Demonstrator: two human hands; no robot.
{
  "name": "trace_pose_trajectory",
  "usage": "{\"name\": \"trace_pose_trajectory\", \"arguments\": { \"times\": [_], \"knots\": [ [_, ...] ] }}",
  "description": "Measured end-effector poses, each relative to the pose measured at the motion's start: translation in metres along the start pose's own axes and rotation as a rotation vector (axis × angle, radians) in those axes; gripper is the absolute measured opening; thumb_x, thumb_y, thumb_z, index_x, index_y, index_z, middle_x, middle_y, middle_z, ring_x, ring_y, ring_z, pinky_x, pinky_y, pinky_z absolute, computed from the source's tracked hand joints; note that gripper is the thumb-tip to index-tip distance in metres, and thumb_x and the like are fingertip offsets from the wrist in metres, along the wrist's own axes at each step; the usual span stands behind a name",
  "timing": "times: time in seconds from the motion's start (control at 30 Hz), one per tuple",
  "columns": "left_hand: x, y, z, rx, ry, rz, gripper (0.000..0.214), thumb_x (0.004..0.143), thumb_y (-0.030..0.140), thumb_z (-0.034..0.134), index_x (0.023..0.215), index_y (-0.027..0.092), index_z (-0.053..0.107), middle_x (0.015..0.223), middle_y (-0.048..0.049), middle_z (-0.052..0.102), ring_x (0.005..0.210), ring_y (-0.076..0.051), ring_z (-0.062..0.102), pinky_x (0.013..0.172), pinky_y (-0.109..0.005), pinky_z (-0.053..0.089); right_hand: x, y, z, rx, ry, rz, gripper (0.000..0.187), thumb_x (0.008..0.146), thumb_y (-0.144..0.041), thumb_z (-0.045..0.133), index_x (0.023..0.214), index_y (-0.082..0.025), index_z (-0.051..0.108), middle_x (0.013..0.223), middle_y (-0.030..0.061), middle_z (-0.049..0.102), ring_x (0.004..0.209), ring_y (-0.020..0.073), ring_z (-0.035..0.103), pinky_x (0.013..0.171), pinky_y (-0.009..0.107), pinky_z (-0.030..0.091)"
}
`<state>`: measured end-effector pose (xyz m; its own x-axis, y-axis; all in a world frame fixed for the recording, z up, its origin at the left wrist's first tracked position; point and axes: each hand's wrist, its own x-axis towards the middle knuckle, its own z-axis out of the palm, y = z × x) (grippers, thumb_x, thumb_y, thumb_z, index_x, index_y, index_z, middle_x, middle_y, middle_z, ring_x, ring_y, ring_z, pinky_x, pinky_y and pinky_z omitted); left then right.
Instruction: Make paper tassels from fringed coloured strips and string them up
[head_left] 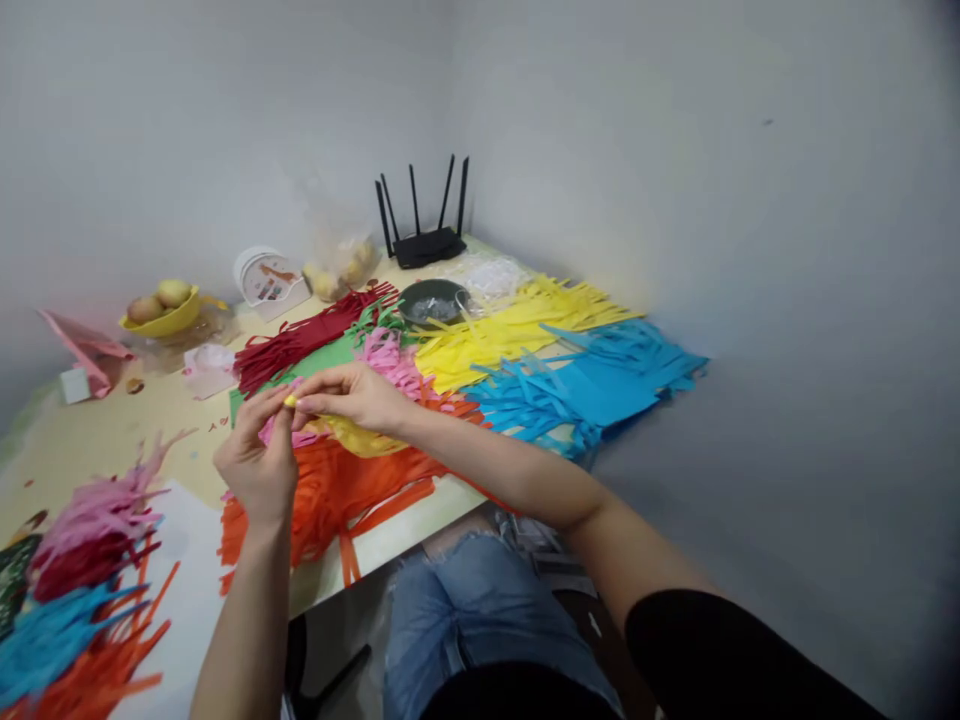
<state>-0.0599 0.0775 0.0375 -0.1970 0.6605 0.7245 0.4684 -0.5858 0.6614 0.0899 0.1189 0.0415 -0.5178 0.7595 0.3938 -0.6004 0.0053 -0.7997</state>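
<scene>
In front of me, my left hand point(261, 450) and my right hand point(356, 395) meet with fingertips close together. Both pinch a small yellow piece point(291, 401), which looks like paper or cloth; most of it is hidden by the fingers. Yellow strips point(360, 438) show just below my right hand; whether they join the pinched piece I cannot tell. Beneath my hands lies an orange fringed sheet point(330, 490) at the table's front edge. Pink strips point(390, 360) lie just beyond my right hand, beside a green sheet point(330, 356).
Blue point(600, 385), yellow point(517, 330) and dark red point(315, 335) fringed sheets cover the table's right and middle. Behind them stand a dark bowl point(433, 302) and a black router point(429, 247). A yellow fruit bowl point(161, 322) is back left; mixed strips point(90, 540) lie front left.
</scene>
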Motion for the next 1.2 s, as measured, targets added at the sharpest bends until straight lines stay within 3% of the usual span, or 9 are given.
{"name": "trace_pose_trajectory", "arguments": {
  "times": [0.17, 0.27, 0.37, 0.43, 0.5, 0.6, 0.77, 0.97, 1.2],
  "knots": [
    [0.010, -0.012, 0.021, -0.234, 0.057, -0.329, 0.030, 0.079, 0.040, 0.076, 0.096, 0.015, 0.080, 0.093, -0.0061, 0.078, 0.083, -0.017, 0.070, 0.082, -0.031, 0.057, 0.011, -0.004, -0.004, -0.447, 0.138, -0.105, 0.007, 0.093, -0.019, 0.062, 0.099, -0.016, 0.063, 0.080, -0.0012, 0.070, 0.080, 0.0114, 0.069, 0.081, 0.024, 0.051],
    [0.011, -0.023, 0.034, -0.210, 0.141, -0.374, 0.031, 0.074, 0.041, 0.079, 0.091, 0.014, 0.079, 0.083, -0.0048, 0.076, 0.074, -0.015, 0.066, 0.077, -0.030, 0.056, 0.013, 0.000, -0.005, -0.755, 0.167, -0.113, 0.010, 0.096, -0.021, 0.057, 0.105, -0.017, 0.060, 0.082, -0.0010, 0.069, 0.080, 0.0118, 0.066, 0.077, 0.022, 0.047],
    [0.014, -0.033, 0.036, -0.158, 0.249, -0.339, 0.025, 0.074, 0.035, 0.078, 0.085, 0.014, 0.076, 0.080, -0.0028, 0.074, 0.077, -0.015, 0.066, 0.083, -0.032, 0.054, 0.022, -0.002, -0.023, -0.986, 0.026, -0.175, 0.012, 0.097, -0.022, 0.058, 0.107, -0.017, 0.064, 0.093, 0.0032, 0.072, 0.085, 0.0140, 0.066, 0.082, 0.025, 0.047],
    [0.021, -0.041, 0.027, -0.278, 0.334, -0.333, 0.018, 0.072, 0.031, 0.077, 0.079, 0.015, 0.070, 0.078, -0.0004, 0.071, 0.079, -0.015, 0.066, 0.088, -0.033, 0.054, 0.034, -0.013, -0.052, -1.169, -0.029, -0.203, 0.015, 0.098, -0.025, 0.058, 0.106, -0.018, 0.069, 0.100, 0.0047, 0.074, 0.092, 0.0149, 0.066, 0.088, 0.025, 0.046],
    [0.028, -0.050, 0.012, -0.514, 0.379, -0.440, 0.018, 0.070, 0.028, 0.077, 0.076, 0.018, 0.063, 0.076, 0.0032, 0.067, 0.079, -0.014, 0.064, 0.089, -0.036, 0.055, 0.049, -0.033, -0.098, -1.391, 0.105, -0.115, 0.024, 0.102, -0.028, 0.052, 0.107, -0.016, 0.071, 0.107, 0.0062, 0.075, 0.100, 0.0148, 0.066, 0.093, 0.025, 0.045],
    [0.036, -0.061, -0.007, -0.691, 0.366, -0.621, 0.026, 0.068, 0.030, 0.081, 0.078, 0.020, 0.060, 0.071, 0.0065, 0.060, 0.071, -0.012, 0.060, 0.083, -0.035, 0.058, 0.064, -0.060, -0.179, -1.747, 0.405, 0.309, 0.036, 0.107, -0.024, 0.038, 0.121, -0.009, 0.067, 0.123, 0.0134, 0.070, 0.115, 0.0163, 0.063, 0.101, 0.028, 0.044],
    [0.032, -0.065, -0.001, -0.475, 0.286, -0.607, 0.034, 0.065, 0.037, 0.088, 0.084, 0.019, 0.066, 0.064, 0.0071, 0.057, 0.058, -0.006, 0.050, 0.071, -0.024, 0.055, 0.064, -0.058, -0.262, -1.829, 0.309, 0.653, 0.034, 0.097, -0.036, 0.065, 0.121, -0.012, 0.064, 0.123, 0.0117, 0.066, 0.109, 0.0217, 0.066, 0.095, 0.043, 0.056],
    [0.023, -0.068, 0.017, -0.467, 0.236, -0.657, 0.039, 0.054, 0.030, 0.091, 0.075, 0.017, 0.062, 0.064, 0.0030, 0.067, 0.056, -0.007, 0.057, 0.060, -0.019, 0.050, 0.066, -0.033, -0.278, -1.907, 0.239, 0.778, 0.040, 0.096, -0.037, 0.066, 0.126, -0.011, 0.062, 0.126, 0.0136, 0.064, 0.111, 0.0229, 0.065, 0.095, 0.042, 0.057],
    [0.015, -0.069, 0.028, -0.426, 0.188, -0.760, 0.036, 0.052, 0.028, 0.088, 0.077, 0.016, 0.066, 0.067, 0.0014, 0.070, 0.057, -0.009, 0.060, 0.059, -0.020, 0.049, 0.065, -0.027, -0.282, -1.945, 0.265, 0.723, 0.041, 0.095, -0.037, 0.066, 0.127, -0.010, 0.062, 0.128, 0.0151, 0.063, 0.113, 0.0236, 0.065, 0.096, 0.043, 0.056]
  ]
}}
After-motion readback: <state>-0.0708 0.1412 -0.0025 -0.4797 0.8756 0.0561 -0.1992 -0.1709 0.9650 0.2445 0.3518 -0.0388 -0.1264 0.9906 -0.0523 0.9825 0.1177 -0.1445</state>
